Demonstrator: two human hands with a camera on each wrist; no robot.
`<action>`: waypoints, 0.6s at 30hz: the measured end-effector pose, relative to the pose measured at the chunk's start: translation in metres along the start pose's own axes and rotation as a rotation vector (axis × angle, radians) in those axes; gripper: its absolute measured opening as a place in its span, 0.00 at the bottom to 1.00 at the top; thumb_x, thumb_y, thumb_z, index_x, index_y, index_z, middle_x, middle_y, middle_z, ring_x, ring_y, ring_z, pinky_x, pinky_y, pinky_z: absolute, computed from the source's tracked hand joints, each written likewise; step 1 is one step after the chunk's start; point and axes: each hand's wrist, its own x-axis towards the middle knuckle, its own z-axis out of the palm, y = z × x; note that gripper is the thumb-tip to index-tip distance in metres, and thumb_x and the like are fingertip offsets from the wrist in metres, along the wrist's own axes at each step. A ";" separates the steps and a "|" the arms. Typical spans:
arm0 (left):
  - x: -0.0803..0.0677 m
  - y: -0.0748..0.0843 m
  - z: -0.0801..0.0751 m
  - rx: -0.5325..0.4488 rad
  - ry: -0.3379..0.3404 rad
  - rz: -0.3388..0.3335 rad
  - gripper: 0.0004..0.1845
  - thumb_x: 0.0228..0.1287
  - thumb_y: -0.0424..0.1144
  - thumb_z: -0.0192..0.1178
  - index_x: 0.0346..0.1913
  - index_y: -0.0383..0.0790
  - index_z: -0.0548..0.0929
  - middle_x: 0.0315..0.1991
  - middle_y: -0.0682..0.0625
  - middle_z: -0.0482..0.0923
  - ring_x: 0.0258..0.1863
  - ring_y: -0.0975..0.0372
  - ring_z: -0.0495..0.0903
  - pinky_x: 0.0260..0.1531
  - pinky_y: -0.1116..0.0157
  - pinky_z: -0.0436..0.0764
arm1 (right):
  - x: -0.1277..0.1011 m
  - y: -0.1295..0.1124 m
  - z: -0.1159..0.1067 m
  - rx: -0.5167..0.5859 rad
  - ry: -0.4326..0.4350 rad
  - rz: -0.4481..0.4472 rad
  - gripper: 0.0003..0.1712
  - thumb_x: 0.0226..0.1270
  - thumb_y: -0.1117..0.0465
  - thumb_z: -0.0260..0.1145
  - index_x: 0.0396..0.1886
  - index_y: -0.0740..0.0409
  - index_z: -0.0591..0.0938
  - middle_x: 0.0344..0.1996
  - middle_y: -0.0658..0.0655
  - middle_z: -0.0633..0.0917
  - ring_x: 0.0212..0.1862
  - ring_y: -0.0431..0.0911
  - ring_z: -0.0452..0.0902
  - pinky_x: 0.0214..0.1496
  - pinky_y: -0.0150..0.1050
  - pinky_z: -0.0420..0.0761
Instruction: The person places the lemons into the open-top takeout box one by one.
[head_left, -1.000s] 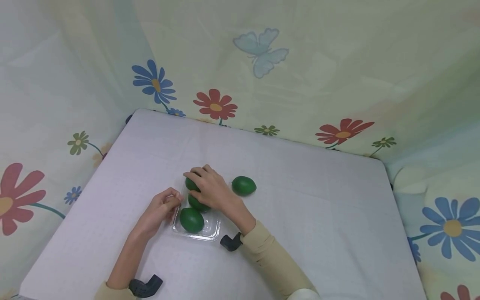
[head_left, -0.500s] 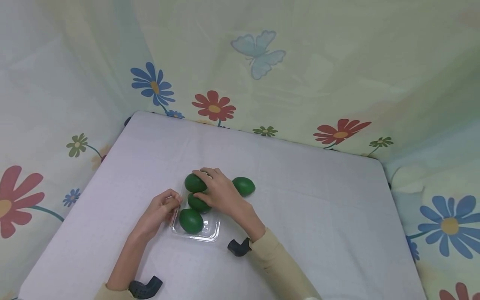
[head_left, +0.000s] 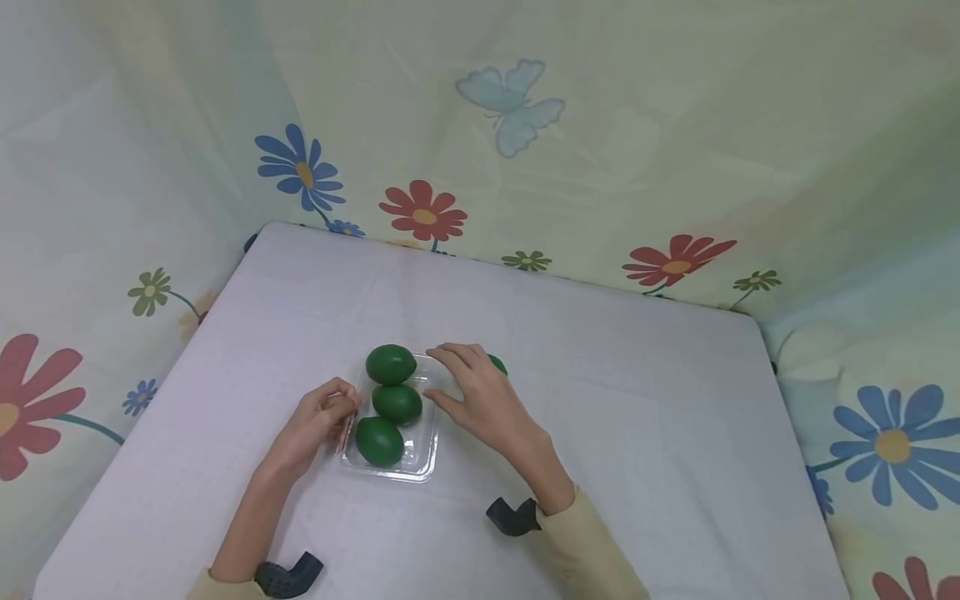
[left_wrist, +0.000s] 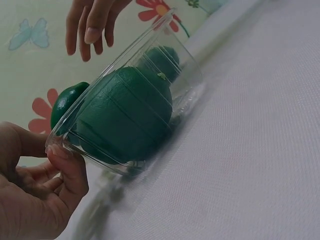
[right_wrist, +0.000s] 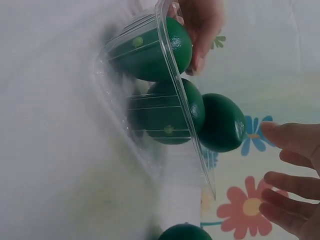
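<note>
A clear plastic container [head_left: 417, 457] on the table holds three green limes in a rough row: the far one [head_left: 391, 365], the middle one [head_left: 397, 404] and the near one [head_left: 379, 442]. My left hand [head_left: 318, 423] pinches the container's left rim between thumb and fingers, as the left wrist view also shows. To the right of the container my right hand [head_left: 483, 402] is in the air with spread fingers, nothing between them. Behind that hand a fourth lime [head_left: 498, 364] lies on the table, mostly hidden in the head view; the right wrist view catches its top [right_wrist: 185, 233] at the lower edge.
A white cloth covers the table [head_left: 637, 417]. Floral curtains [head_left: 585, 167] hang along its back and sides. A dark wrist device [head_left: 289, 575] sits at the left cuff, another [head_left: 514, 517] at the right cuff.
My right hand has let go of the far lime in the container and drawn back to the right, now overlapping the loose lime. The left hand has stayed at the rim.
</note>
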 end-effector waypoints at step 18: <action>-0.001 0.001 0.001 0.000 -0.005 0.001 0.14 0.78 0.41 0.55 0.48 0.30 0.72 0.23 0.50 0.70 0.24 0.61 0.71 0.23 0.66 0.74 | -0.012 0.038 -0.001 -0.035 0.056 0.091 0.29 0.60 0.60 0.80 0.61 0.58 0.82 0.59 0.58 0.84 0.60 0.53 0.79 0.59 0.45 0.83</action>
